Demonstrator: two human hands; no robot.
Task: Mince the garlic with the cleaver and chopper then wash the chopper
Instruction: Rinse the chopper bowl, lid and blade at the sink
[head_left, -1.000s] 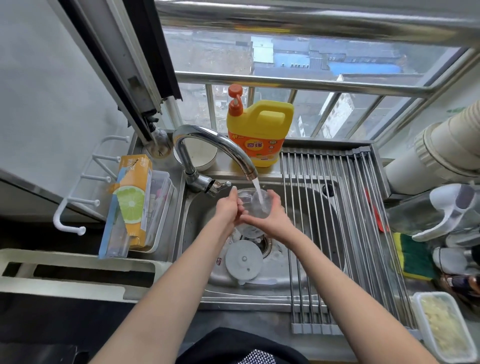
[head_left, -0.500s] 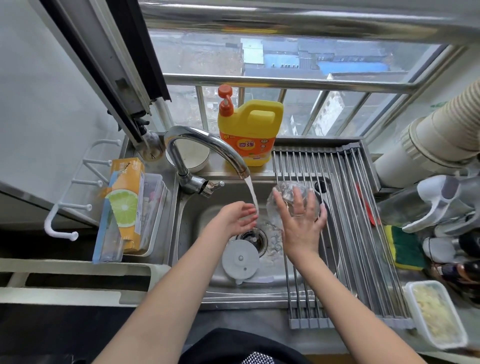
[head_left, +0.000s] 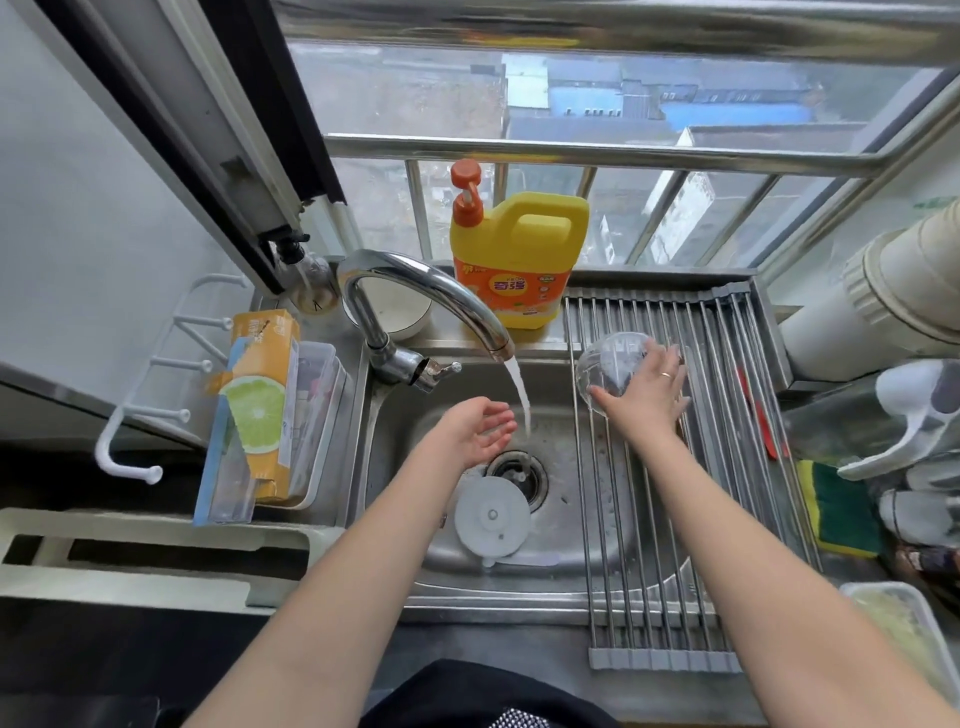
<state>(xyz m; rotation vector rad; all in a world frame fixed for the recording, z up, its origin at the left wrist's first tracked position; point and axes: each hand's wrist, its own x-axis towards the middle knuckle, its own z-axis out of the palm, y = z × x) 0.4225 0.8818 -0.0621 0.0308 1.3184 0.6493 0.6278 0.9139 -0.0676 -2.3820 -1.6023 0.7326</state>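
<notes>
Chopper bowl: right hand grips it, apparently inverted, at drying rack far-left corner; seat steady. Left hand: relaxed, empty.

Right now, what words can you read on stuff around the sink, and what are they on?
"奇强" on the orange label of the yellow soap jug.
Smaller print on that label: too small to read.
Writing on top of the lime carton: too blurred to read.
Nothing else shows readable text.
</notes>
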